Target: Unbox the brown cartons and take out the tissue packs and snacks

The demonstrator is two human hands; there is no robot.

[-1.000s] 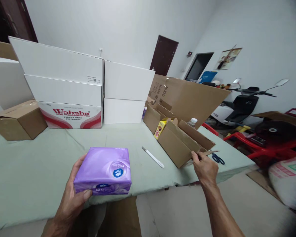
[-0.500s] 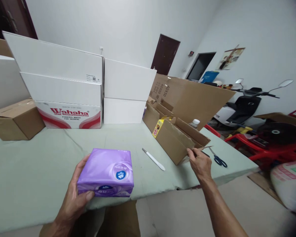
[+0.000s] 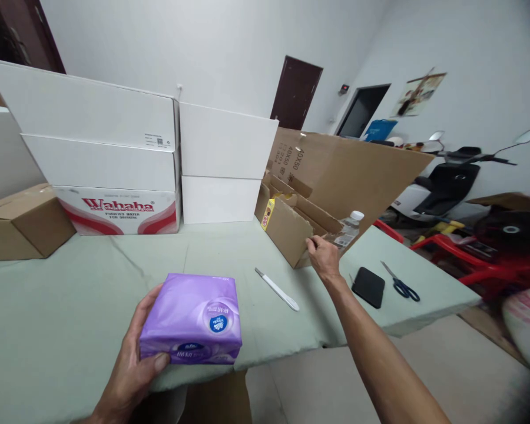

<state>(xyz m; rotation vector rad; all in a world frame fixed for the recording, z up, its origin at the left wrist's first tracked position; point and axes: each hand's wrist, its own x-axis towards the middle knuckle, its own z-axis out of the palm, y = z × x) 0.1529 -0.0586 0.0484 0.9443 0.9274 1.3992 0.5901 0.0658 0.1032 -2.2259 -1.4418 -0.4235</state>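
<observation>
My left hand grips a purple pack of tissues by its left side, thumb on the front face, at the table's near edge. Over on the right, my right hand pinches the near corner of an open brown cardboard box. A yellow packet shows at the box's left side; most of the inside is hidden from me. Just behind my right hand stands a clear plastic bottle with a white cap. Between my hands lies a white utility knife.
White cartons, one a Wahaba-style printed water carton, stand along the back left. A closed brown box sits far left. A black phone-like slab and scissors lie at right. Tall brown cardboard rises behind the open box.
My right hand has pushed the brown box away and to the left, uncovering the black slab and more of the bottle. My left hand still holds the tissues, almost unmoved.
</observation>
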